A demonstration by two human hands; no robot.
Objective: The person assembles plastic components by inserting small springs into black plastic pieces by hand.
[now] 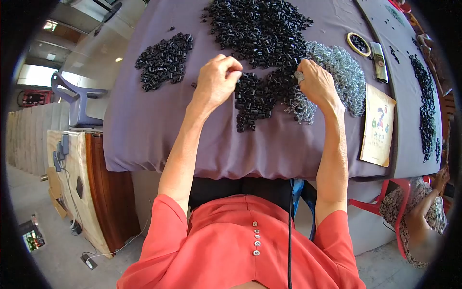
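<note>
My left hand [216,83] is closed in a pinch above the tablecloth, at the left side of a small heap of black plastic pieces [255,98]. What lies between its fingertips, if anything, is too small to tell. My right hand [316,83] has its fingers curled down where the black pieces meet a pile of small clear plastic parts [342,72]. A greyish bit shows by its fingers; what they grip is hidden. Beyond both hands spreads a large pile of the same black pieces [255,29].
Another black heap [166,60] lies to the left. On the right are a tape roll [358,44], a slim long box [379,62] and a worn booklet [378,126]. Further right, a person sits by a red chair [402,207] near more black pieces [426,111].
</note>
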